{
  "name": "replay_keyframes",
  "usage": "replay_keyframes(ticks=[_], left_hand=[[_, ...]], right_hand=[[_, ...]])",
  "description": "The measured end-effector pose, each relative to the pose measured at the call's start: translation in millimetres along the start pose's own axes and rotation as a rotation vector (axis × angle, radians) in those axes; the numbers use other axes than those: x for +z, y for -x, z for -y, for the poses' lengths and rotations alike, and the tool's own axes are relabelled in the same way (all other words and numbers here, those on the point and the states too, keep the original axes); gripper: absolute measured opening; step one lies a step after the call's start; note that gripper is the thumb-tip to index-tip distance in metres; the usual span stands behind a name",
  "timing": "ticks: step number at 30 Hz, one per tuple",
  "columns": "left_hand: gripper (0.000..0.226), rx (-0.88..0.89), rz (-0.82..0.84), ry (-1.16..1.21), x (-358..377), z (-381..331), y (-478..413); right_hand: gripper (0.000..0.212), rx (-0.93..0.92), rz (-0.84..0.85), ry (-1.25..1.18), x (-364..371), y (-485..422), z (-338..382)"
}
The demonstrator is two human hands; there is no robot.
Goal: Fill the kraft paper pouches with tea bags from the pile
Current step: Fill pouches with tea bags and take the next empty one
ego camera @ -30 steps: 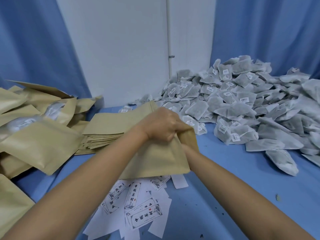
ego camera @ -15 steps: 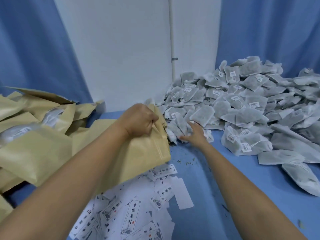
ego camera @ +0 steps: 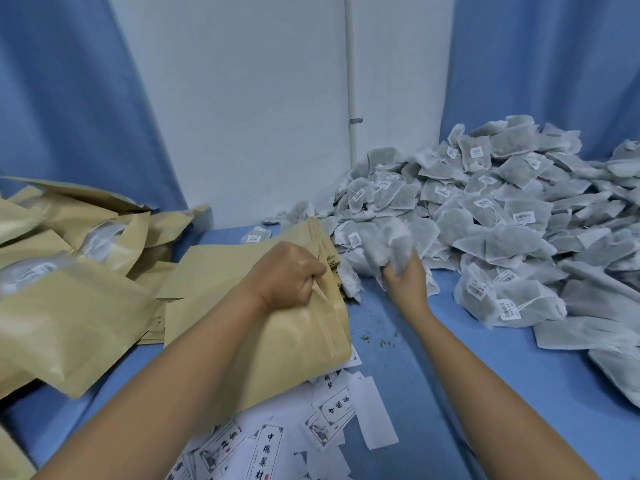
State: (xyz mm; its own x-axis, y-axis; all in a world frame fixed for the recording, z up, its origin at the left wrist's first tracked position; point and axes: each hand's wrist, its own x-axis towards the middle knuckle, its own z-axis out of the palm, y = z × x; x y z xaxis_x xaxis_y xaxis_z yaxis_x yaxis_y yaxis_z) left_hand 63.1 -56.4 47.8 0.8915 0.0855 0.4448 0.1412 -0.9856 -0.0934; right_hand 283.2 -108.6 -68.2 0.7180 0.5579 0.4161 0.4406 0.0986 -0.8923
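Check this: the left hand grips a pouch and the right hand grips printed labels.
One slip: in the head view the right hand grips tea bags instead. The left hand does grip a pouch.

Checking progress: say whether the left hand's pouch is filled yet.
Not yet, it seems: the left hand grips the pouch by its top, and the right hand holds tea bags outside it, at the pile.

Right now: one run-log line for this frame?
phase: pick | left hand: grips kraft pouch at mouth | right hand: grips tea bags at pile edge | handful not yet in pouch
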Motion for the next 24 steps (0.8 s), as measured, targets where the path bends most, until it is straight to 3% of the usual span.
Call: replay_keyframes(ticks=[2, 4, 5, 9, 14, 19, 22, 24], left_hand=[[0.026, -0.006, -0.02, 0.005, -1.8, -2.8, 1.2], [0.026, -0.011, -0.035, 0.021, -3.1, -6.2, 1.2], [0.026, -0.012, -0.047, 0.026, -3.0, -8.6, 0.7], [0.029, 0.003, -0.111, 0.081, -2.1, -22.6, -0.2], [0.022, -0.088, -0.31, 0.229, -1.1, -28.7, 6.6], [0.017, -0.237, -0.518, 0.328, -2.7, -24.4, 10.5], [0.019, -0.123, -0.513, 0.348, -1.0, -31.4, 10.7], [0.02, -0.112, -0.515, 0.362, 2.4, -31.1, 11.8]], right_hand=[[0.033, 0.154, -0.108, -0.546, -15.4, 11.0, 28.1], [0.031, 0.327, -0.011, -1.073, -27.2, 24.3, 51.3], [0.028, 0.395, 0.075, -1.222, -31.6, 31.8, 60.5], [0.027, 0.47, 0.36, -1.339, -36.2, 60.0, 88.6], [0.033, 0.445, 0.418, -1.139, -28.3, 76.2, 92.6], [0.026, -0.024, 0.665, -0.289, -38.0, 92.9, 103.5], [0.003, -0.122, 0.767, 0.077, -19.9, 91.4, 111.7], [0.015, -0.048, 0.843, 0.404, 0.8, 73.1, 129.4]])
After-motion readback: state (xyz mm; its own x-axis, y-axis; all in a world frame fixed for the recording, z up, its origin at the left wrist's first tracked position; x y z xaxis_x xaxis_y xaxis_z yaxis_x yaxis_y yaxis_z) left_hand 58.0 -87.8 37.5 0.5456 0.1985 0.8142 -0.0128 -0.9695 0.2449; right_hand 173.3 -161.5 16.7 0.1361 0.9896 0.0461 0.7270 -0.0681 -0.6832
